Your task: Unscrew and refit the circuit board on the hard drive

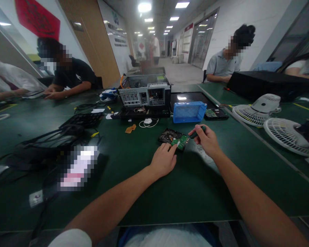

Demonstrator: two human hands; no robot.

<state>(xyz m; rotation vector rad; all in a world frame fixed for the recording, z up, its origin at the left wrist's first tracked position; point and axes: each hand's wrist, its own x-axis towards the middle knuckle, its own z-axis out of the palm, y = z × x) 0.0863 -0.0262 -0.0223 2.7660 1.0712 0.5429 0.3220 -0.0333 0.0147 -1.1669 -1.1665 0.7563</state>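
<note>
A hard drive (pixel 168 136) lies flat on the green table, its green circuit board (pixel 181 141) facing up at the right end. My left hand (pixel 164 159) grips the drive's near edge, fingers bent over it and touching the board. A screwdriver (pixel 197 132) with a dark green handle is held in my right hand (pixel 206 140), thumb and fingers closed round the handle. Its tip points down and left at the right end of the circuit board; whether it touches a screw is too small to tell.
Behind the drive stand a blue plastic bin (pixel 189 113) and an opened computer case (pixel 145 92). Another drive with a green board (pixel 215 114) lies to the right, near white fan parts (pixel 257 109). Black cables (pixel 46 144) and a lit, blurred-out screen (pixel 78 168) are left. People sit across.
</note>
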